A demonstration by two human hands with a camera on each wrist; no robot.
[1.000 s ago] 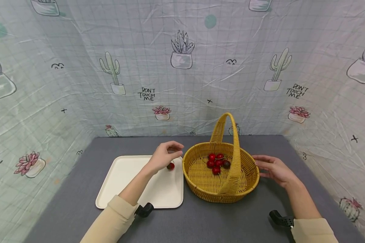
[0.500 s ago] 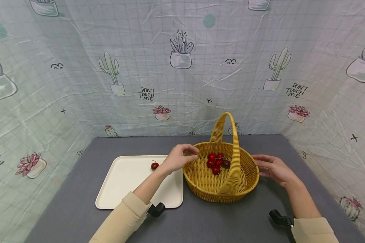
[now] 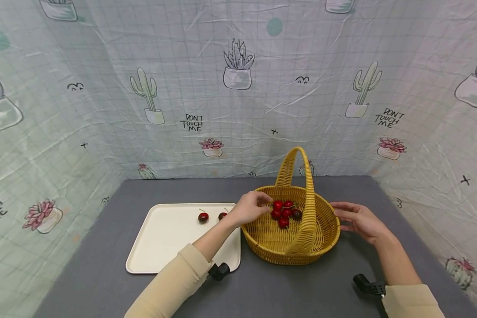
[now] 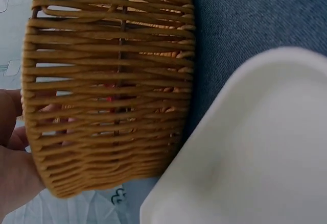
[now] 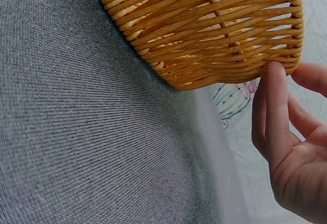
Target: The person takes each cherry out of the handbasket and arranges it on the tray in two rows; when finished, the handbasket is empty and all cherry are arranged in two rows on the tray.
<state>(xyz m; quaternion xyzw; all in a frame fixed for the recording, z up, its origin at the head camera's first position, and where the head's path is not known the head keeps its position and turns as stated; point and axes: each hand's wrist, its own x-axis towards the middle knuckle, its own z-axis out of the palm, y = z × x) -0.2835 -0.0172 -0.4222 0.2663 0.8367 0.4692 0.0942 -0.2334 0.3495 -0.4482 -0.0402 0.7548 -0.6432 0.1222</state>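
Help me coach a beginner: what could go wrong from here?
The left hand, partly inside the yellow woven oval basket, might jostle it. It could also scatter the glossy round red cherries inside. Lowering the left forearm might disturb the cherries on the cream rectangular tray.

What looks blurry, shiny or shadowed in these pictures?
Head view: bright streaks along creases in the backdrop; the cherries in the basket are small but distinct. Left wrist view: the white tray is soft-edged and out of focus, with a faint shadow. Right wrist view: the basket beside the right hand is sharp, the cactus print softer.
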